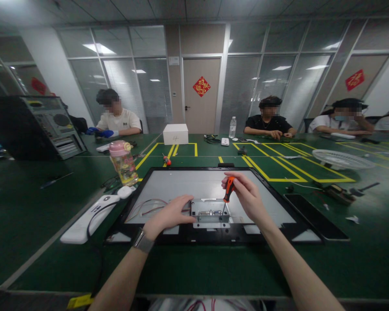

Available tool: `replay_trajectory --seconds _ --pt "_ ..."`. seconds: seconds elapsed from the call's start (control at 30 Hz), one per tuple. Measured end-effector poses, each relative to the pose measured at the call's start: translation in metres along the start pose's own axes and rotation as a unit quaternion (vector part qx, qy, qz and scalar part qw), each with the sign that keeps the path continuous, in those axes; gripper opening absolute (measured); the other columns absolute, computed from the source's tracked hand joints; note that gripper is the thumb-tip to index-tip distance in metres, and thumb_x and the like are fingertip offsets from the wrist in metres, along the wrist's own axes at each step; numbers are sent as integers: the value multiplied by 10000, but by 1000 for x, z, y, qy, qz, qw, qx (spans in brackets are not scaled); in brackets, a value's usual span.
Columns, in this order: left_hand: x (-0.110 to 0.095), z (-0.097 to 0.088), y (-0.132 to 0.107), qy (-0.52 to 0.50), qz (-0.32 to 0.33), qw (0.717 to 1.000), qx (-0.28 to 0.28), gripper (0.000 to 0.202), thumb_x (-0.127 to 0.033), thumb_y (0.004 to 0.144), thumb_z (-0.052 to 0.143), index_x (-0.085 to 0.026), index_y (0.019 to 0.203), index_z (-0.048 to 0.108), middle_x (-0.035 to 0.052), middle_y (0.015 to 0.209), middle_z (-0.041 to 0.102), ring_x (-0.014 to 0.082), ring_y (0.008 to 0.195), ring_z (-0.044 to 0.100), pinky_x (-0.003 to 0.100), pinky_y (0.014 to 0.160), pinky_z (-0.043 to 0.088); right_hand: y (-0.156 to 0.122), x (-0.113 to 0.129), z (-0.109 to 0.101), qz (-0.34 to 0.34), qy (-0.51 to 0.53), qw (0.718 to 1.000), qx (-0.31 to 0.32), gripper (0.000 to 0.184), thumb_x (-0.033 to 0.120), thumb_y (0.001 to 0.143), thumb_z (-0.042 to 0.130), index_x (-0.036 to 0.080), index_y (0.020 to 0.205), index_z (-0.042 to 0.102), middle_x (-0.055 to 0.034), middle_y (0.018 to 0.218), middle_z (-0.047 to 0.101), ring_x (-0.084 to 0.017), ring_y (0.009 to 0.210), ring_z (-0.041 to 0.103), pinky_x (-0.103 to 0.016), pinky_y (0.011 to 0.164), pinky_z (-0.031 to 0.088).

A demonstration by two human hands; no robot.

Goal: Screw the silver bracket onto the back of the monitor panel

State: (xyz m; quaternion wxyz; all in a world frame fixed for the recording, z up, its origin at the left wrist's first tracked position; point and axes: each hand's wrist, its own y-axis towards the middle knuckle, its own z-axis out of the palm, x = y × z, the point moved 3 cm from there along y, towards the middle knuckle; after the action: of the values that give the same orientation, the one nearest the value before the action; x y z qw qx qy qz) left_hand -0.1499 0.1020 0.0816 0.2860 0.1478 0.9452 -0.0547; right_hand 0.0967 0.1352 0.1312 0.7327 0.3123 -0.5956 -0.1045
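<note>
Green matting covers the long worktable (35,216); the black-framed flat display panel (181,185) lies on it, back up. Left of it stands the pink-lidded clear bottle (123,163), something yellowish inside. At the panel's near edge sits the small silver metal housing (210,214). The left hand (170,214) rests open against its side, and the right hand (248,198) grips the orange-handled screwdriver (228,190), tip down inside.

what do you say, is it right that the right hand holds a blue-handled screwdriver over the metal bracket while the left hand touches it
No, the handle is orange, not blue. The head view shows the right hand holding an orange-handled screwdriver over the metal bracket while the left hand touches it.
</note>
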Motion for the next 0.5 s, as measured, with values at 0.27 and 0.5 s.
replay_trajectory --seconds 0.27,0.5 --pt "5 3 2 -2 6 1000 -4 761 -471 767 738 -201 1426 469 117 1517 449 301 1389 420 395 1169 299 1 3 -1 -34 -70 997 -27 185 415 861 696 268 956 755 -34 875 668 -196 799 638 -339 741 538" --pt "5 1 0 -6 9 1000 -2 756 -475 769 734 -210 1425 468 108 1521 446 299 1390 416 398 1173 291 1 1 -1 -17 -33 999 -3 215 434 896 645 263 963 755 -50 921 683 -214 854 654 -374 802 537"
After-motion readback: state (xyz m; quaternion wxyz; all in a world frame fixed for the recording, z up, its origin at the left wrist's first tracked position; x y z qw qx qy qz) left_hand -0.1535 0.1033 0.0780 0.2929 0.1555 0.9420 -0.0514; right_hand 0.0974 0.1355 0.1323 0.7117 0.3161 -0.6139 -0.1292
